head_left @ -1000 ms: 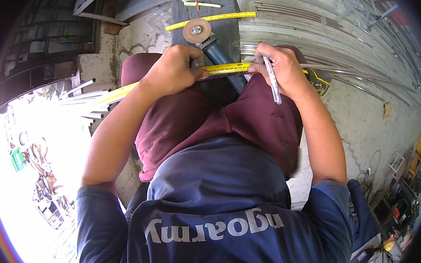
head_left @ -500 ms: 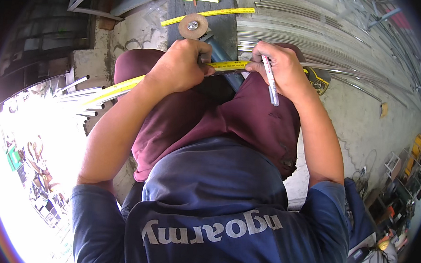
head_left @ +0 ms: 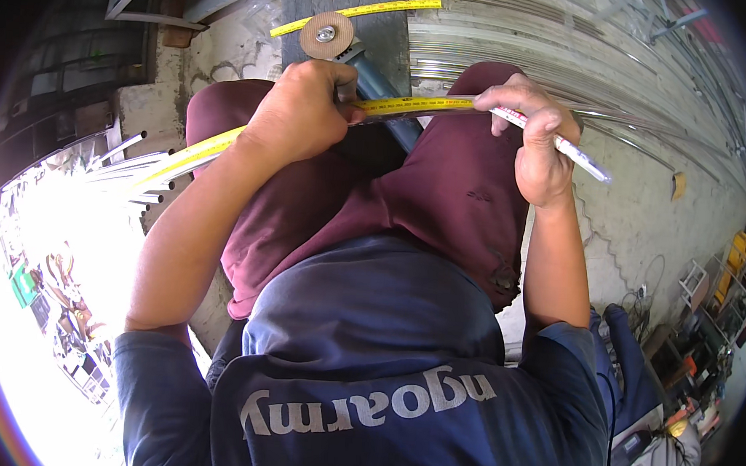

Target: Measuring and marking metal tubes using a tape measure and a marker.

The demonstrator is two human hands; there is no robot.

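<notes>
My left hand (head_left: pixel 299 111) is closed around a yellow measuring tape (head_left: pixel 401 106) that stretches across my maroon-clad knees. The tape runs left and down past my left forearm toward a bundle of metal bars (head_left: pixel 127 178). My right hand (head_left: pixel 534 132) pinches the tape's right part and also grips a white marker pen (head_left: pixel 575 155) that points down to the right. Just beyond my left hand lies an angle grinder (head_left: pixel 328 37) with a tan disc and a blue body.
A second yellow tape strip (head_left: pixel 359 9) lies on a dark board beyond the grinder. Long metal profiles (head_left: pixel 518 38) are stacked at the upper right on the concrete floor. Tools and boxes (head_left: pixel 705 335) crowd the right edge. Bright glare washes out the left.
My right hand has shifted right and lifted the marker so it points outward. The grinder sits further left in the picture as my head moved.
</notes>
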